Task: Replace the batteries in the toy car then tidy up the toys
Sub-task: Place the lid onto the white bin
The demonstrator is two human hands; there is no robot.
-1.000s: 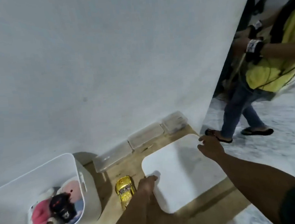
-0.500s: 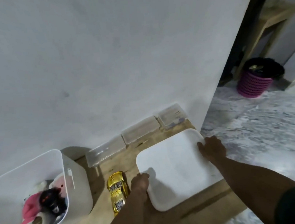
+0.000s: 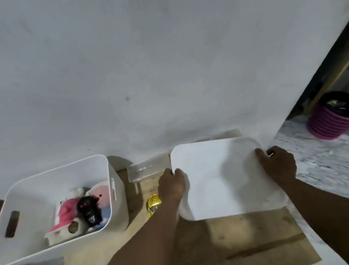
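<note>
A white square lid (image 3: 221, 179) hangs tilted above the wooden board (image 3: 241, 250), raised off it. My left hand (image 3: 171, 185) grips its left edge with the thumb on top. My right hand (image 3: 278, 164) grips its far right corner. A gold toy car (image 3: 153, 204) lies on the board just left of my left wrist, partly hidden by it. At the left stands an open white bin (image 3: 58, 177) holding soft toys, among them a pink one (image 3: 66, 214), and a black toy car (image 3: 90, 210).
A clear plastic box (image 3: 145, 169) lies against the white wall behind the gold car. At the far right a pink ribbed basket (image 3: 331, 124) stands on the marbled floor under a wooden frame. The board ends at the floor on the right.
Both hands have lifted the white lid off the board and toward the wall. The person in yellow seen a second ago is out of view. The camera has swung left.
</note>
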